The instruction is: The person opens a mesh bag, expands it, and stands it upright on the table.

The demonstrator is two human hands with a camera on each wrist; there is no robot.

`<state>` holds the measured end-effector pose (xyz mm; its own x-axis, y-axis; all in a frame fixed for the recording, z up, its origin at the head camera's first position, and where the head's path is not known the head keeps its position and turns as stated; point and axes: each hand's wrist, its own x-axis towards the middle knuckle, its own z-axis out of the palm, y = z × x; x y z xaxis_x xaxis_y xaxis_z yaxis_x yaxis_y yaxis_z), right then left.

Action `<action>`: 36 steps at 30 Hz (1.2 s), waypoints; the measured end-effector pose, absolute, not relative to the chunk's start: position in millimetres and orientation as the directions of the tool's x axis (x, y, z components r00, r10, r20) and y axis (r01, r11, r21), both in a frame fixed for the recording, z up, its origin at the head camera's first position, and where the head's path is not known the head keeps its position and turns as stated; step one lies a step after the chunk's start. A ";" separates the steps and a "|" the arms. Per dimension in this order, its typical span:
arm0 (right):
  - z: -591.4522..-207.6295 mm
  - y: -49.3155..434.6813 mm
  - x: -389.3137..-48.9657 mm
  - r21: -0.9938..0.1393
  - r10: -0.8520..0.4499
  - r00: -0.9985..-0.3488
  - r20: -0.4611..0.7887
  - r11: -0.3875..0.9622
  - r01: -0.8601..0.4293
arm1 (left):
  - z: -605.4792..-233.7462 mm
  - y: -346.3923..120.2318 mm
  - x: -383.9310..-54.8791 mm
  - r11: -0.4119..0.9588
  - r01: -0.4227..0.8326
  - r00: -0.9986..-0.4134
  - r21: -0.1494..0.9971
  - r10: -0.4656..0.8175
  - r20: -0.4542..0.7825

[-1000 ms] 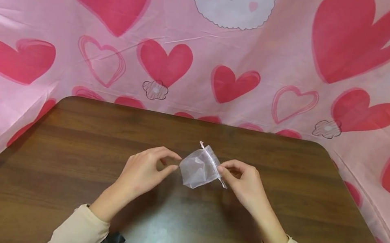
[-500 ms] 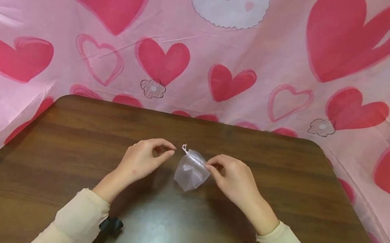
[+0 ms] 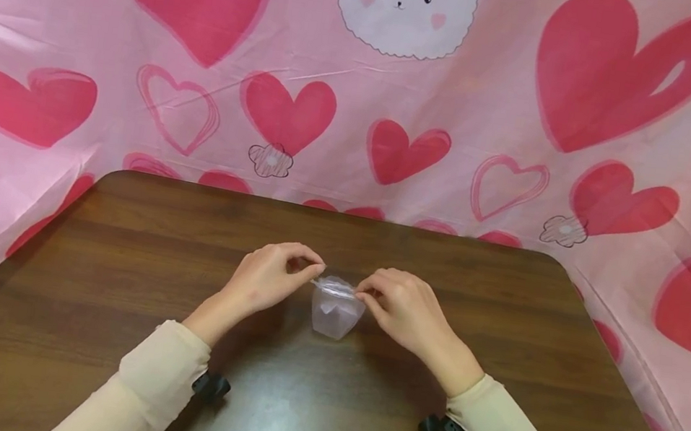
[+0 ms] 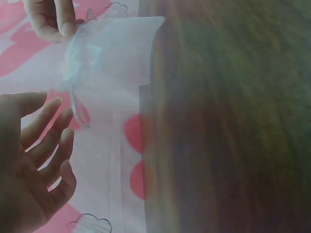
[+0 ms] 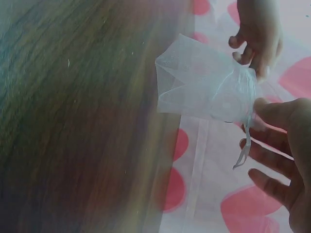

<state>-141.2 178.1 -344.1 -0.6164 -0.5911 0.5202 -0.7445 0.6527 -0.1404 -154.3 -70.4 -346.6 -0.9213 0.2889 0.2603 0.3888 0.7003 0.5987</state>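
Note:
A small sheer white organza drawstring pouch hangs over the table between both hands, its gathered mouth up and its bottom down. My right hand pinches the right side of its mouth between thumb and index finger. At the left end of the mouth, my left hand has its fingertips right by the drawstring loop. In the left wrist view, that hand's thumb and fingers are spread apart beside the loop. Another drawstring loop dangles below the right thumb in the right wrist view. Nothing shows inside the translucent pouch.
A dark brown wooden table lies under the hands. Behind and beside it hangs a pink cloth printed with hearts. Black wrist devices sit at the cream sleeves.
The pouch has turned from tilted to nearly upright and moved slightly left, with the right hand still pinching it. The left hand has left the pouch's bottom side and come to its left drawstring.

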 end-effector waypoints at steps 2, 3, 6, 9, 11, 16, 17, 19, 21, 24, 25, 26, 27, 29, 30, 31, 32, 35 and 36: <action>-344.6 178.5 -142.7 -0.119 -0.611 -0.591 0.527 0.635 -0.763 | -344.2 -68.5 -156.9 0.713 0.384 -0.923 0.587 0.306 0.232; -344.8 178.5 -143.2 -0.113 -0.619 -0.580 0.529 0.626 -0.771 | -342.9 -67.7 -158.2 0.720 0.382 -0.924 0.579 0.318 0.214; -346.3 177.8 -144.1 -0.095 -0.644 -0.555 0.526 0.604 -0.791 | -339.2 -65.6 -161.7 0.738 0.383 -0.920 0.556 0.363 0.151; -348.0 176.5 -144.0 -0.092 -0.661 -0.540 0.521 0.586 -0.805 | -336.7 -64.7 -164.3 0.747 0.391 -0.910 0.537 0.402 0.103; -348.9 175.7 -143.9 -0.091 -0.668 -0.535 0.518 0.579 -0.810 | -335.5 -64.3 -165.4 0.749 0.394 -0.904 0.532 0.419 0.081; -349.5 174.7 -143.1 -0.087 -0.669 -0.532 0.520 0.577 -0.812 | -334.0 -63.5 -166.6 0.761 0.399 -0.894 0.512 0.447 0.032; -349.5 174.6 -142.9 -0.086 -0.669 -0.532 0.519 0.578 -0.811 | -333.9 -63.4 -166.8 0.761 0.403 -0.891 0.509 0.454 0.026; -349.2 174.3 -142.7 -0.090 -0.666 -0.538 0.516 0.583 -0.807 | -333.9 -63.1 -167.0 0.760 0.407 -0.885 0.507 0.465 0.015; -349.1 173.8 -142.6 -0.114 -0.657 -0.555 0.510 0.588 -0.801 | -334.0 -62.8 -167.1 0.756 0.411 -0.882 0.509 0.471 0.013; -348.1 172.3 -142.3 -0.189 -0.624 -0.607 0.492 0.604 -0.774 | -334.6 -62.7 -166.7 0.753 0.417 -0.879 0.509 0.477 0.014; -347.5 171.6 -142.3 -0.217 -0.607 -0.630 0.484 0.614 -0.759 | -335.2 -62.8 -166.7 0.753 0.419 -0.878 0.508 0.478 0.015; -346.6 170.9 -142.5 -0.249 -0.588 -0.656 0.473 0.625 -0.740 | -335.6 -62.8 -166.7 0.753 0.421 -0.877 0.506 0.480 0.015; -345.3 169.9 -142.8 -0.278 -0.569 -0.683 0.458 0.637 -0.718 | -335.6 -63.0 -166.6 0.753 0.422 -0.876 0.505 0.482 0.015; -341.8 167.5 -144.1 -0.319 -0.537 -0.729 0.423 0.665 -0.675 | -336.1 -63.4 -167.1 0.753 0.424 -0.875 0.502 0.484 0.014; -339.8 166.3 -145.3 -0.336 -0.525 -0.751 0.401 0.679 -0.653 | -336.1 -63.5 -167.3 0.754 0.425 -0.875 0.501 0.484 0.015; -337.8 165.1 -146.6 -0.354 -0.514 -0.773 0.371 0.692 -0.630 | -335.9 -63.6 -167.7 0.754 0.427 -0.874 0.500 0.485 0.015; -335.2 163.7 -147.9 -0.369 -0.508 -0.792 0.339 0.703 -0.609 | -335.6 -63.7 -168.0 0.755 0.427 -0.875 0.498 0.484 0.017; -327.4 160.0 -151.3 -0.405 -0.499 -0.834 0.237 0.729 -0.552 | -334.8 -63.4 -168.7 0.759 0.427 -0.877 0.492 0.481 0.019; -325.0 159.0 -152.4 -0.419 -0.499 -0.843 0.198 0.735 -0.533 | -334.7 -63.2 -168.9 0.761 0.427 -0.877 0.489 0.479 0.020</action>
